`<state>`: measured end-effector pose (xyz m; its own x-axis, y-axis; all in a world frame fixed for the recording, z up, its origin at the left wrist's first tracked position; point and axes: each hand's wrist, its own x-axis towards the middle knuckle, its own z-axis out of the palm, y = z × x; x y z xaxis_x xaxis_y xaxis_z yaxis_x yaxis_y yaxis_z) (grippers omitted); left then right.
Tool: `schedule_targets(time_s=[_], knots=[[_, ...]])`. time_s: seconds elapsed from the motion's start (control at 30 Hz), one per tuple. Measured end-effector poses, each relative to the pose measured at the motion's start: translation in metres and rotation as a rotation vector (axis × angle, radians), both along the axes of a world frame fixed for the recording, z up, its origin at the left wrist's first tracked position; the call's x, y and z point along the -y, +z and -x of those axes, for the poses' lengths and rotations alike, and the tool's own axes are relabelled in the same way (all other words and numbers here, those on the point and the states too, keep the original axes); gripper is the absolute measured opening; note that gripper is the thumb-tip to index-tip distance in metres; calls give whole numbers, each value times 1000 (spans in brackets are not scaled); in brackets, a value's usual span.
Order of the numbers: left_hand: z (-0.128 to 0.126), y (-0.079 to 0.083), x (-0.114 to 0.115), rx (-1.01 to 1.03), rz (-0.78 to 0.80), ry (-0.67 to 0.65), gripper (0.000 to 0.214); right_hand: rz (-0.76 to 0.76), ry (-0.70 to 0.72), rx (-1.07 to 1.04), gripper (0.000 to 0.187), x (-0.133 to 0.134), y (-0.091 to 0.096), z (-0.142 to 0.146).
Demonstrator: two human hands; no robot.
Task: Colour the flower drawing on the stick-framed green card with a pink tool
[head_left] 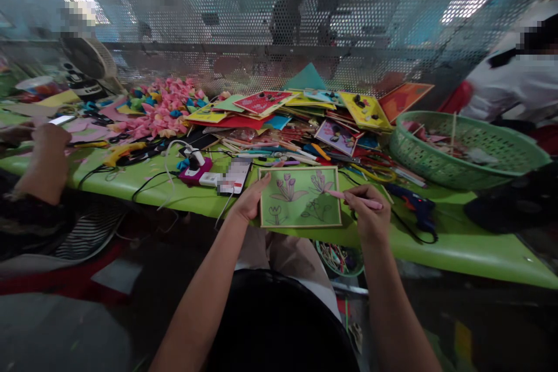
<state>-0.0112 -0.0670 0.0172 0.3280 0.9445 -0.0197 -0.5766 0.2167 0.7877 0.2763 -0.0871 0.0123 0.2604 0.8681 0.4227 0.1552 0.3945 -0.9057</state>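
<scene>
While my left hand (250, 200) presses flat on the left edge of the green card (300, 196), my right hand (368, 216) pinches a pink pen (356, 199), tip angled left onto the card's right side.

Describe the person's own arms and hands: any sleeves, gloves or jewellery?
The left hand and right hand are bare: no gloves, and no rings that I can make out. The forearms behind them are bare too, with no sleeves, watch or bracelet in view.
</scene>
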Motion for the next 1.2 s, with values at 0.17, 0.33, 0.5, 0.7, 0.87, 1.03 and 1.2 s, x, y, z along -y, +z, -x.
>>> schedule_targets(time_s=[0.17, 0.33, 0.5, 0.7, 0.87, 1.03, 1.2], knots=[[0, -1, 0, 14, 11, 7, 62, -8, -6, 30, 16, -1, -2, 0], [0, 2, 1, -3, 1, 6, 59, -22, -11, -12, 16, -3, -4, -1], [0, 2, 1, -6, 5, 13, 62, 0, 13, -4, 13, -2, -7, -3], [0, 2, 1, -9, -2, 26, 65, -28, -28, -68, 15, -2, -2, 0], [0, 1, 1, 2, 4, 27, 69, -68, -77, -68, 14, -4, -3, 0], [1, 0, 1, -1, 6, 16, 69, -92, -103, -60, 13, -4, -4, -1], [1, 1, 1, -7, 4, 7, 62, -53, -67, -14, 13, -2, -3, -2]])
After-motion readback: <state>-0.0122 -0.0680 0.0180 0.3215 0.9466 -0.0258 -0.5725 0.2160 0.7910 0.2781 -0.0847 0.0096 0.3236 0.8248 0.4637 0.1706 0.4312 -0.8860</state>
